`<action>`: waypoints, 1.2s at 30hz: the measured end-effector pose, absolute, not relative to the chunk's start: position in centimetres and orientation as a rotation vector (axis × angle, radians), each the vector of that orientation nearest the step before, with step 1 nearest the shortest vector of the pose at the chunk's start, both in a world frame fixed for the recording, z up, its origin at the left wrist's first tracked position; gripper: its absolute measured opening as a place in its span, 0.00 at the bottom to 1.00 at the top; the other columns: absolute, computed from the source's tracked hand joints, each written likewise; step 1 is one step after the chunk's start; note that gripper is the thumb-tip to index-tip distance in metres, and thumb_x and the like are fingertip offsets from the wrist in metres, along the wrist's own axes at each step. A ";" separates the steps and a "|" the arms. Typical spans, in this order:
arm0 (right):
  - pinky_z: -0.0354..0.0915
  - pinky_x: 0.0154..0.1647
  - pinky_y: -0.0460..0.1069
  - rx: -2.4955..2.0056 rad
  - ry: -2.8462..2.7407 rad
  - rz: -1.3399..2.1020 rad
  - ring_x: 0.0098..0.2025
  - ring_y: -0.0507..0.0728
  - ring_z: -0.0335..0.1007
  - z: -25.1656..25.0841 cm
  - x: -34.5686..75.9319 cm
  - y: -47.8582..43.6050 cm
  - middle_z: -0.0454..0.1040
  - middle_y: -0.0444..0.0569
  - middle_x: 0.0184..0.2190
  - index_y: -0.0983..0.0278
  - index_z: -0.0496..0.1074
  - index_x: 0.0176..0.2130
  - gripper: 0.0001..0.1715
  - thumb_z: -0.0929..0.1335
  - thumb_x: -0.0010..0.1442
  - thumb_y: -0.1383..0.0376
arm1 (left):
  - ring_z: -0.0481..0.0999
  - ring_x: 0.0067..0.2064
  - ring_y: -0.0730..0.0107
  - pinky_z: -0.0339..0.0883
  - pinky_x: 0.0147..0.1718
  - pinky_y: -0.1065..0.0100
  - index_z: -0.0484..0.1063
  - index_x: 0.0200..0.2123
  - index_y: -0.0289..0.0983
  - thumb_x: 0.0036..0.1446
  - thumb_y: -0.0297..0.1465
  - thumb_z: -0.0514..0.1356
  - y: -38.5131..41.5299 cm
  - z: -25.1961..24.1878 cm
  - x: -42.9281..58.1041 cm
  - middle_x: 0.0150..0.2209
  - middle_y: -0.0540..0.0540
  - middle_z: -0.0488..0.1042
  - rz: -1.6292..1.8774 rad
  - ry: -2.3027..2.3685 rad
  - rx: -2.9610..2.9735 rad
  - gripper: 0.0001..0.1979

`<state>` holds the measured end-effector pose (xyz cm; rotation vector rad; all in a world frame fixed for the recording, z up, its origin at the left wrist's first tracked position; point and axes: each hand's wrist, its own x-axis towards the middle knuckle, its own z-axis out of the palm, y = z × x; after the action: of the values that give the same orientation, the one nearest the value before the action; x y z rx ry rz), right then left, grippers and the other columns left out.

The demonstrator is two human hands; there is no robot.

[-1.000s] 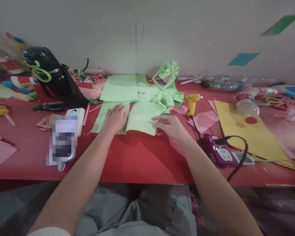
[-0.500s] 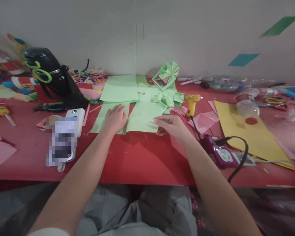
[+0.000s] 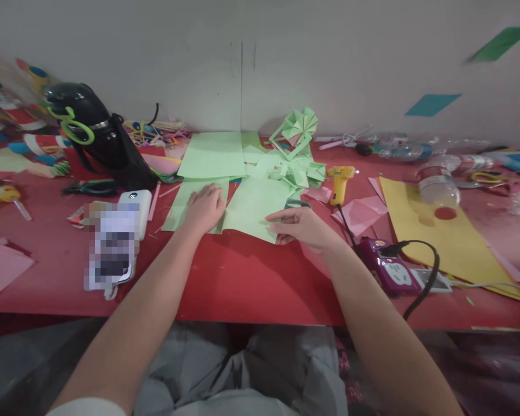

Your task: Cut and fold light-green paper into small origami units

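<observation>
My left hand [image 3: 205, 209] lies flat on a light green sheet of paper [image 3: 176, 214], its fingers stretched out. Beside it is a second green sheet [image 3: 251, 205], whose right front corner my right hand [image 3: 295, 225] pinches between thumb and fingers. That sheet's front edge curves slightly off the red table. Further back lies another flat green sheet [image 3: 212, 155]. Folded green paper pieces [image 3: 301, 173] sit behind my right hand, with a round pleated green paper shape [image 3: 300, 128] against the wall. A dark curved object [image 3: 299, 203] shows partly behind my right hand.
A yellow glue gun [image 3: 341, 182] stands right of the folded pieces, near a purple power strip [image 3: 385, 266] with a black cable. Yellow paper [image 3: 442, 242] and a plastic bottle [image 3: 437, 188] lie further right. On the left are a phone [image 3: 115, 245] and a black flask [image 3: 101, 138].
My right hand has moved slightly left and toward me, drawing the pinched sheet's corner with it. My left hand stays flat in place. The view has shifted slightly.
</observation>
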<state>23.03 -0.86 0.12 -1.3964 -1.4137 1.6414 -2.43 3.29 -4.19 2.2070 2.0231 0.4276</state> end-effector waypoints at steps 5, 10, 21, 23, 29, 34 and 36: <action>0.74 0.24 0.42 -1.455 -1.490 1.638 0.20 0.50 0.74 0.2 23.5 -0.8 0.78 0.46 0.20 0.68 0.79 0.41 0.14 0.76 0.52 0.69 | 0.58 0.69 0.59 0.47 0.68 0.47 0.66 0.58 0.37 0.67 0.33 0.43 3.2 -4.3 -2.5 0.67 0.39 0.62 0.456 2.012 2.212 0.22; 0.75 0.24 0.43 -1.456 -1.499 1.640 0.22 0.51 0.76 0.4 23.6 -0.8 0.78 0.47 0.21 0.67 0.80 0.40 0.14 0.77 0.51 0.67 | 0.58 0.69 0.60 0.47 0.68 0.49 0.66 0.58 0.39 0.67 0.34 0.43 3.3 -4.4 -2.6 0.67 0.40 0.62 0.458 2.024 2.202 0.22; 0.75 0.26 0.42 -1.383 -1.475 1.688 0.22 0.51 0.76 0.7 24.0 -0.8 0.79 0.49 0.22 0.71 0.76 0.50 0.26 0.78 0.51 0.66 | 0.46 0.73 0.53 0.39 0.68 0.39 0.56 0.67 0.39 0.68 0.38 0.39 3.0 -4.3 -2.5 0.73 0.41 0.47 0.269 2.011 2.193 0.28; 0.75 0.25 0.43 -1.393 -1.495 1.685 0.22 0.51 0.76 0.5 24.1 -0.8 0.79 0.49 0.22 0.71 0.77 0.49 0.25 0.77 0.51 0.66 | 0.46 0.73 0.53 0.39 0.68 0.40 0.56 0.67 0.38 0.68 0.38 0.39 2.9 -4.3 -2.5 0.73 0.41 0.47 0.269 2.016 2.192 0.28; 0.75 0.25 0.43 -1.456 -1.532 1.655 0.23 0.52 0.77 0.6 24.4 -0.8 0.79 0.49 0.21 0.69 0.78 0.47 0.23 0.77 0.51 0.66 | 0.46 0.73 0.54 0.39 0.68 0.40 0.55 0.67 0.38 0.68 0.39 0.38 2.9 -4.3 -2.5 0.73 0.41 0.47 0.278 2.013 2.180 0.29; 0.75 0.24 0.43 -1.495 -1.589 1.644 0.23 0.53 0.77 0.7 24.6 -0.8 0.80 0.49 0.23 0.68 0.79 0.46 0.22 0.78 0.50 0.66 | 0.45 0.73 0.54 0.39 0.69 0.40 0.54 0.68 0.36 0.68 0.40 0.38 2.9 -4.3 -2.5 0.73 0.42 0.46 0.267 2.016 2.178 0.30; 0.75 0.25 0.43 -1.504 -1.610 1.647 0.24 0.53 0.78 0.6 24.7 -0.7 0.80 0.49 0.23 0.67 0.79 0.46 0.22 0.77 0.51 0.65 | 0.46 0.73 0.54 0.39 0.69 0.41 0.54 0.68 0.35 0.68 0.39 0.37 2.9 -4.3 -2.5 0.73 0.42 0.46 0.249 2.025 2.187 0.30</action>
<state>24.74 -0.68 0.65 -1.5039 -1.6096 1.6467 -2.48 2.89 -4.31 2.1874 2.0251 0.2488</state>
